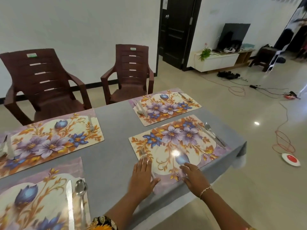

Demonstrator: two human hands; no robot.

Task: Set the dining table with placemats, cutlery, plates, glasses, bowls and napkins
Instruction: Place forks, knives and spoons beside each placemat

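Note:
Several floral placemats lie on the grey table (114, 130). On the near right placemat (176, 143), a fork (143, 154) rests at its left edge, with a knife and spoon (213, 135) at its right. My left hand (142, 175) lies flat with fingers spread over the fork's handle. My right hand (192, 175) rests flat and open on the mat's near edge. The far right mat (166, 107), far left mat (49, 140) and near left mat (41, 196) each carry cutlery. No plates, glasses, bowls or napkins show.
Two brown plastic chairs (44, 83) (131, 72) stand behind the table. The table's right corner (240, 146) drops to tiled floor. Cables and a red and white round object (290, 159) lie on the floor at the right.

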